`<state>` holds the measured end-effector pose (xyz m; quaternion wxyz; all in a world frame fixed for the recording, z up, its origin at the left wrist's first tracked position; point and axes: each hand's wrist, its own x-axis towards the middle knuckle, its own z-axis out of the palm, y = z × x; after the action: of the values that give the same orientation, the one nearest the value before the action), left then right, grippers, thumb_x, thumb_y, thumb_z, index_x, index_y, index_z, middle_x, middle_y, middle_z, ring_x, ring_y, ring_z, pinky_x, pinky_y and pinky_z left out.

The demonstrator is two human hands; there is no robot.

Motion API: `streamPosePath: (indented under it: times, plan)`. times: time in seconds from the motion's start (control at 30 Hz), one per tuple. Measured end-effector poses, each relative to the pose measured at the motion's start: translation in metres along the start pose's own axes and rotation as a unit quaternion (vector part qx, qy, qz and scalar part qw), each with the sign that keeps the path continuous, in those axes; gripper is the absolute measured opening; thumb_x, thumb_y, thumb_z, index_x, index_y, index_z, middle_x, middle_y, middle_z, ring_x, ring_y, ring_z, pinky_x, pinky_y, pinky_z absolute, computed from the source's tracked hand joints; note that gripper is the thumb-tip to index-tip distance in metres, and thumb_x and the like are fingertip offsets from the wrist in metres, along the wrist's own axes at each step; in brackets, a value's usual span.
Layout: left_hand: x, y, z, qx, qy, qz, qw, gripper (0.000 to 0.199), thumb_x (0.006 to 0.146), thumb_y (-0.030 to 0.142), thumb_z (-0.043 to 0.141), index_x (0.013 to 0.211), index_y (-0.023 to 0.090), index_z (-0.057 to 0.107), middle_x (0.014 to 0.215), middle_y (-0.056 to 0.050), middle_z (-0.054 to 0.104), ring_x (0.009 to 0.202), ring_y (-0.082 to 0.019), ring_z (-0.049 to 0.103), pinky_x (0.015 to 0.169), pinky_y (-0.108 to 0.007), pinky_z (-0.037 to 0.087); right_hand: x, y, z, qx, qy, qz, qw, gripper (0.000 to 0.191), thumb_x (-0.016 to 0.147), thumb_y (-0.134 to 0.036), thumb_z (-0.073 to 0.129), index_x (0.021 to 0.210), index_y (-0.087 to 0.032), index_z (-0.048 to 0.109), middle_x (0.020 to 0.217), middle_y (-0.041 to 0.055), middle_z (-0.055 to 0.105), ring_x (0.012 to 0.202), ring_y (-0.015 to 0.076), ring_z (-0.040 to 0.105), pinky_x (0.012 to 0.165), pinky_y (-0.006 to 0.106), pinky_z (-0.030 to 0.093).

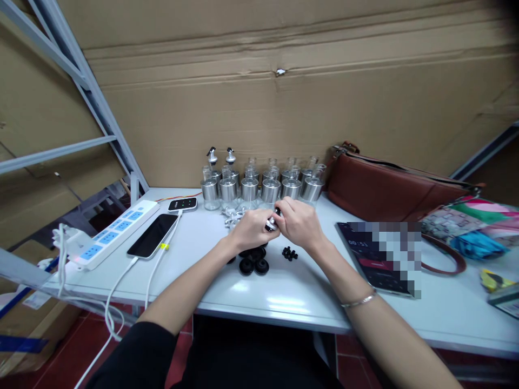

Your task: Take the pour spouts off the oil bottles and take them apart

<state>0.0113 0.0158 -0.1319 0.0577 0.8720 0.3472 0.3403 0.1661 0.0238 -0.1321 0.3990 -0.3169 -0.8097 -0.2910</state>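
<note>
Over the middle of the table, my left hand point(254, 226) is closed around a silver bottle pourer point(270, 223). My right hand point(299, 220) pinches the black part at its upper end, and the two hands touch. Fingers cover most of the pourer. Beneath my left hand lie several black rubber stoppers point(253, 265). A cluster of small black caps point(289, 253) lies below my right hand. More silver pourer spouts point(232, 217) are heaped behind my left hand, partly hidden.
Glass bottles with steel sleeves point(250, 190) stand in rows at the back; two carry pourers point(230, 156). A brown leather bag point(381, 183) and a tablet point(377, 259) are on the right. To the left lie a phone point(154, 236), a small device point(182, 204) and a power strip point(115, 232) with cables.
</note>
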Motion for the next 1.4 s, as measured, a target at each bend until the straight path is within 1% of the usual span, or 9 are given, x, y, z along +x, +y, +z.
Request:
streamPosePath:
  times: [0.13,0.3,0.37,0.57,0.8,0.87,1.0,1.2,1.4]
  plan:
    - [-0.001,-0.003,0.004,0.003,0.023,0.041,0.999,0.019,0.073,0.018,0.053,0.061,0.020,0.039,0.056,0.002,0.049,0.055,-0.012,0.048,0.056,-0.023,0.038,-0.001,-0.002,0.001,0.098,-0.005,0.082,0.992,0.049,0.095,-0.047,0.024,0.065,-0.019,0.051,0.056,0.0026,0.049,0.049,0.0142,0.041,0.052,0.028,0.029]
    - [0.001,-0.014,0.003,0.034,0.123,0.113,0.985,0.024,0.084,0.024,0.046,0.062,0.020,0.039,0.053,0.003,0.047,0.051,-0.011,0.044,0.053,-0.023,0.037,0.000,0.006,-0.006,0.230,0.128,0.349,0.899,0.057,0.095,-0.051,0.014,0.063,-0.019,0.049,0.046,-0.0019,0.042,0.043,0.0118,0.041,0.050,0.025,0.032]
    - [0.001,-0.018,-0.001,0.050,0.166,0.104,0.979,0.025,0.086,0.029,0.048,0.064,0.019,0.041,0.056,0.001,0.051,0.053,-0.011,0.046,0.053,-0.023,0.038,0.001,0.014,-0.010,0.233,0.087,0.381,0.890,0.054,0.093,-0.052,0.023,0.060,-0.019,0.049,0.046,-0.0010,0.046,0.044,0.0122,0.045,0.052,0.025,0.034]
    - [-0.002,-0.031,-0.010,0.141,0.172,0.137,0.965,0.028,0.088,0.032,0.049,0.063,0.019,0.041,0.055,0.002,0.052,0.053,-0.011,0.047,0.060,-0.024,0.043,0.005,0.026,-0.015,0.150,-0.250,0.393,0.872,0.035,0.083,-0.036,0.053,0.052,-0.018,0.050,0.049,0.0021,0.060,0.054,0.0150,0.054,0.057,0.025,0.034]
    - [-0.003,-0.035,-0.010,0.184,0.145,0.139,0.962,0.030,0.089,0.037,0.046,0.066,0.019,0.043,0.057,0.001,0.054,0.054,-0.012,0.048,0.061,-0.024,0.042,-0.006,0.037,-0.010,0.109,-0.451,0.383,0.798,0.013,0.076,-0.022,0.062,0.065,-0.016,0.063,0.063,0.0033,0.065,0.063,0.0153,0.059,0.060,0.023,0.037]
    - [-0.003,-0.033,-0.011,0.181,0.137,0.144,0.963,0.031,0.089,0.041,0.047,0.068,0.018,0.044,0.059,0.001,0.055,0.055,-0.012,0.049,0.062,-0.024,0.043,-0.013,0.042,-0.006,0.088,-0.478,0.395,0.779,0.006,0.074,-0.019,0.064,0.073,-0.015,0.067,0.071,0.0063,0.067,0.068,0.0169,0.060,0.060,0.024,0.039]
    - [-0.003,-0.030,-0.013,0.170,0.145,0.133,0.966,0.032,0.088,0.048,0.047,0.078,0.017,0.046,0.066,0.000,0.057,0.056,-0.012,0.048,0.059,-0.024,0.042,-0.020,0.048,-0.002,0.072,-0.477,0.411,0.773,0.022,0.075,-0.014,0.061,0.096,-0.012,0.067,0.080,0.0096,0.068,0.072,0.0181,0.061,0.065,0.025,0.041]
    - [-0.003,-0.030,-0.014,0.150,0.139,0.081,0.976,0.039,0.085,0.057,0.046,0.082,0.018,0.044,0.068,0.000,0.054,0.057,-0.013,0.048,0.057,-0.024,0.041,-0.014,0.043,-0.007,0.120,-0.532,0.376,0.749,0.019,0.070,-0.007,0.057,0.080,-0.016,0.070,0.061,0.0024,0.065,0.062,0.0137,0.059,0.058,0.021,0.041]
    - [-0.004,-0.028,-0.014,0.136,0.123,0.056,0.981,0.042,0.083,0.061,0.045,0.080,0.019,0.041,0.066,0.001,0.051,0.056,-0.013,0.047,0.056,-0.024,0.039,-0.015,0.043,-0.008,0.104,-0.539,0.384,0.742,0.014,0.072,-0.013,0.058,0.077,-0.012,0.071,0.063,0.0065,0.067,0.062,0.0156,0.060,0.057,0.022,0.042]
